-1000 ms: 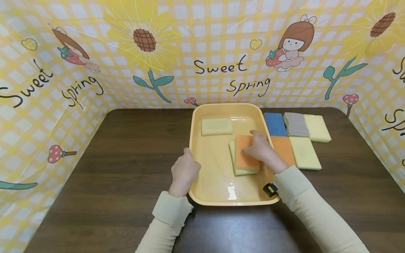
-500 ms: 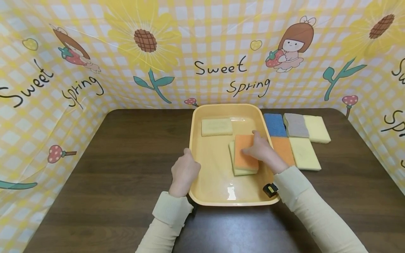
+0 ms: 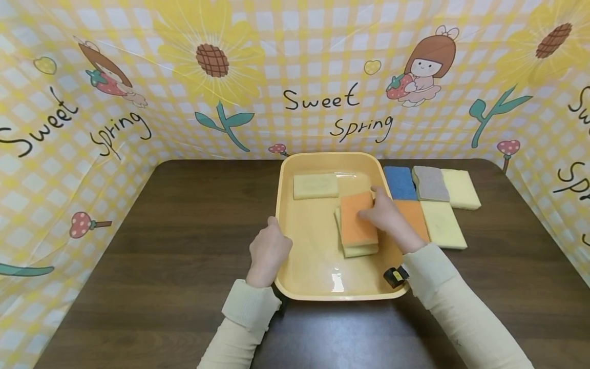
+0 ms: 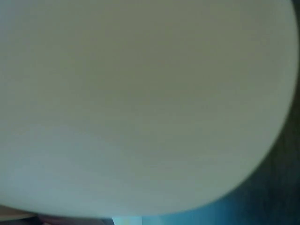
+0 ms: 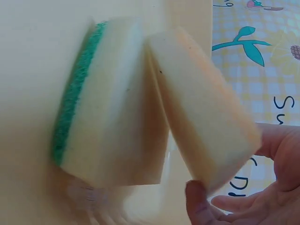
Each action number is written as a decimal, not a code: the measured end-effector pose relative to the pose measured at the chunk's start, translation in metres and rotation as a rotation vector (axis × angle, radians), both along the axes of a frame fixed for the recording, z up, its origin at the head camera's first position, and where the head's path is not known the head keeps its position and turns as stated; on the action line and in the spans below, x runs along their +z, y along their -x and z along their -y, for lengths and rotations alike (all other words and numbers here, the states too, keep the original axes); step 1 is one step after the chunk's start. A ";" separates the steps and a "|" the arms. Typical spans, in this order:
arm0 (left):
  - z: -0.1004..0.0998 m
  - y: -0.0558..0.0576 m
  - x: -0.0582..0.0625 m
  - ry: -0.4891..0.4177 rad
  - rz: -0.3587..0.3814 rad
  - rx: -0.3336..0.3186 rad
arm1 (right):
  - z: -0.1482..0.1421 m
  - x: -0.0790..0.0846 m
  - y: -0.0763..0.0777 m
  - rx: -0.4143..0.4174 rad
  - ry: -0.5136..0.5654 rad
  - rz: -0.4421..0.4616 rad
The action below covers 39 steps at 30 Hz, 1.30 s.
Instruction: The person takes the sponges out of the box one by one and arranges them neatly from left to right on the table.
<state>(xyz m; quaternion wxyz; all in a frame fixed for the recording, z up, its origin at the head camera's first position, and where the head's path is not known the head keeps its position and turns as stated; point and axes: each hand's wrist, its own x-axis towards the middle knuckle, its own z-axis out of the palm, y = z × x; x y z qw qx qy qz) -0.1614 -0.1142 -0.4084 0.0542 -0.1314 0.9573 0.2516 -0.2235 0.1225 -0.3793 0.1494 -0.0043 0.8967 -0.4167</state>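
Observation:
My right hand (image 3: 387,212) pinches an orange-topped sponge (image 3: 357,221) by its right side, over the yellow tray (image 3: 304,294). In the right wrist view, this sponge (image 5: 201,103) leans at an angle, its far end close against a cream sponge (image 5: 117,103) with a green scouring layer. That lower sponge lies in the tray, and in the head view only its edges (image 3: 361,252) show. With curled fingers my left hand (image 3: 270,251) grips the tray's left rim. The tray's pale surface (image 4: 140,103) fills most of the left wrist view, and the left fingers are hidden there.
Another pale yellow sponge (image 3: 315,186) lies at the tray's back left. Right of the tray, several sponges lie side by side: blue (image 3: 400,183), grey (image 3: 432,183), orange (image 3: 412,219) and pale yellow (image 3: 443,225). A patterned cloth (image 3: 258,92) hangs behind the brown table (image 3: 193,215).
The right hand has shifted slightly right and away from me, and the orange sponge has turned and tilted a little with it. The left hand has stayed on the tray rim.

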 end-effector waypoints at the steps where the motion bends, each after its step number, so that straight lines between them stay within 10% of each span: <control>1: 0.000 0.000 0.000 -0.001 -0.001 0.000 | 0.000 0.001 0.000 0.001 0.006 -0.005; 39: -0.002 0.001 0.002 0.008 0.002 0.009 | -0.054 0.064 -0.006 -0.153 0.111 -0.111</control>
